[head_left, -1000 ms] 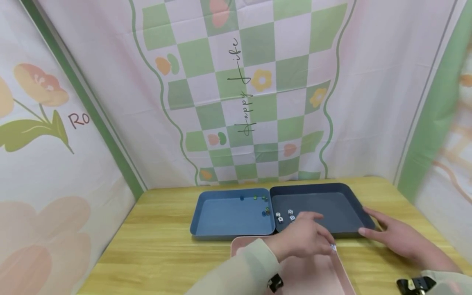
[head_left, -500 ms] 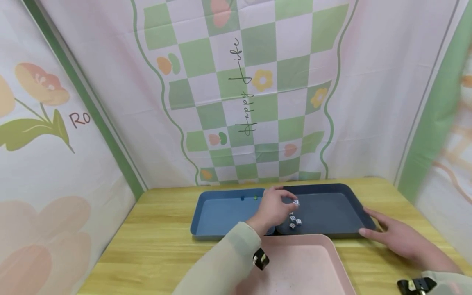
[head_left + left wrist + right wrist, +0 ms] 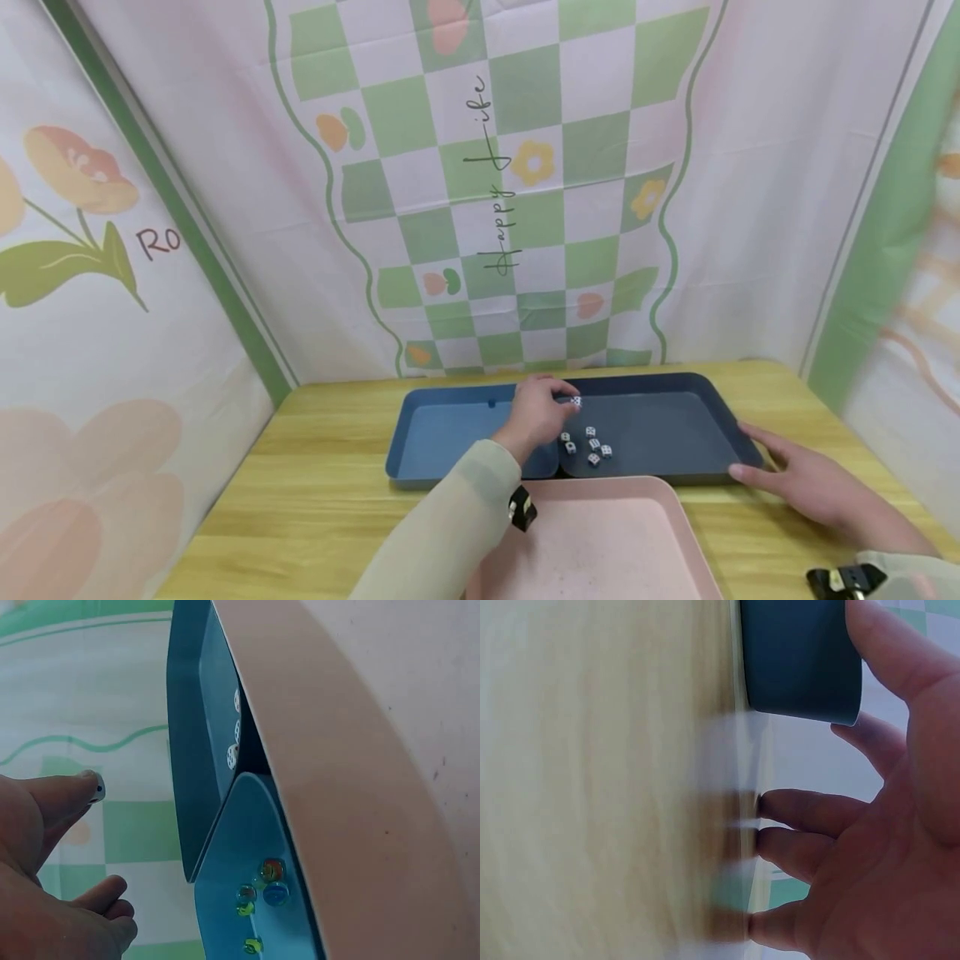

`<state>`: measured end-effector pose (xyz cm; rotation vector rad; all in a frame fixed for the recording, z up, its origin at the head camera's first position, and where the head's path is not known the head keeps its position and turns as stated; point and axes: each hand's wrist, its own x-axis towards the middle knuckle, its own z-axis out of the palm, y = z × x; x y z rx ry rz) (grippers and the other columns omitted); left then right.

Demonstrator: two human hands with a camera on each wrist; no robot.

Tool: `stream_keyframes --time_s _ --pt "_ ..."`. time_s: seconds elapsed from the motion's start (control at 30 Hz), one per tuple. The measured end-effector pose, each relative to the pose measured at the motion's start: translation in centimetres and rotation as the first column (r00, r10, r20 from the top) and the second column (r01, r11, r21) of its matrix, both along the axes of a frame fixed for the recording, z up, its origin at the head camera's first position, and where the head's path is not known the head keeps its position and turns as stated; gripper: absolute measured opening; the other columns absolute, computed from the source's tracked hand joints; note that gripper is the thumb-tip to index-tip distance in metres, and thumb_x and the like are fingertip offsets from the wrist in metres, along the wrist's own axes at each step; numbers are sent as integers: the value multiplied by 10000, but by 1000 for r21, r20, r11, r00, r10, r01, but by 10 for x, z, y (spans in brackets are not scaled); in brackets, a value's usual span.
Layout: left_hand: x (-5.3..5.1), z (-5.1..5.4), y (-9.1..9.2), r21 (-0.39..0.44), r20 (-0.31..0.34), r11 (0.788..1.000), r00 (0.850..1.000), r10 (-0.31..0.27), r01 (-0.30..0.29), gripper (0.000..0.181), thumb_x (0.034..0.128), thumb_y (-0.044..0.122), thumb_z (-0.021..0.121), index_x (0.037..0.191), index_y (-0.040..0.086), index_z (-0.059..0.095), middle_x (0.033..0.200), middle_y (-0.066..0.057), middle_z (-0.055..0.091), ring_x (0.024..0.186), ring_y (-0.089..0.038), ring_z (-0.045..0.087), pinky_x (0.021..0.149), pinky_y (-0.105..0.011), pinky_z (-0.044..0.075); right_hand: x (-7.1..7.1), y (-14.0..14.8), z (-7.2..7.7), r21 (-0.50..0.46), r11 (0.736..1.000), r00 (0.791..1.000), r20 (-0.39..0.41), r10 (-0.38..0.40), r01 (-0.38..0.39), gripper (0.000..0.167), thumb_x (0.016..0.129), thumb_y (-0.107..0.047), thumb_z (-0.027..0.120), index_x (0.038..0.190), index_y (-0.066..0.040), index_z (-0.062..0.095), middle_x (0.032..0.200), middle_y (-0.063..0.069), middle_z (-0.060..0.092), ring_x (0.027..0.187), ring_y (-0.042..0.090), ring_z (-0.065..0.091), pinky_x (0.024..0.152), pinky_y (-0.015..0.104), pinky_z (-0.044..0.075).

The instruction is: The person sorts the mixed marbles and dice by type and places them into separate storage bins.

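My left hand (image 3: 536, 412) pinches a white die (image 3: 576, 402) between thumb and finger, above the left end of the dark tray (image 3: 667, 429). In the left wrist view the die (image 3: 97, 789) shows at the fingertips, the other fingers loosely bent. Below the hand, several white dice (image 3: 595, 444) lie loose in the dark tray's near-left part. At that tray's right end, my right hand (image 3: 806, 475) holds the corner with thumb and index finger; its other fingers (image 3: 799, 851) extend below, in the right wrist view. Glass marbles (image 3: 275, 892) sit in the blue tray (image 3: 442, 433), mostly hidden by my left hand in the head view.
A pink tray (image 3: 592, 533) stands in front of the other two, partly under my left sleeve (image 3: 450, 517). All three trays are on a wooden table (image 3: 300, 467). A patterned curtain (image 3: 525, 208) hangs behind the table.
My left hand has travelled from the pink tray's right edge, with a die in its fingertips, up over the dark tray, then slightly left. My right hand has stayed at the tray corner.
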<state>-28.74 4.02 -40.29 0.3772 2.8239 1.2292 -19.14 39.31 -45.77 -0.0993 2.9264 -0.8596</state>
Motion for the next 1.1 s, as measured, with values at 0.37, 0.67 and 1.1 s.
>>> stream_keyframes --time_s 0.37,0.67,1.1 --pt "-4 -1 4 -36 7 999 1000 8 -8 130 921 246 750 1042 280 784 1347 37 557 1315 -232 427 1020 -409 432 1 0 -1 -7 1000 1000 -8 1 -1 922 951 -569 593 1558 22 230 1401 475 287 1216 690 297 870 777 315" --pt "0 1 10 -93 6 995 999 40 -39 371 924 270 746 1289 280 688 1414 -14 520 1364 -253 378 1040 -413 420 2 0 0 -10 1000 1000 7 -2 2 922 952 -573 588 1559 21 226 1400 479 278 1212 697 293 864 784 310" --pt "11 12 -10 -53 -16 998 999 45 -46 436 988 293 628 1415 215 585 1475 -58 467 1424 -289 298 1063 -481 391 3 -1 0 3 1000 1000 -19 2 -2 917 950 -567 596 1551 29 243 1391 475 302 1206 692 310 868 777 317"
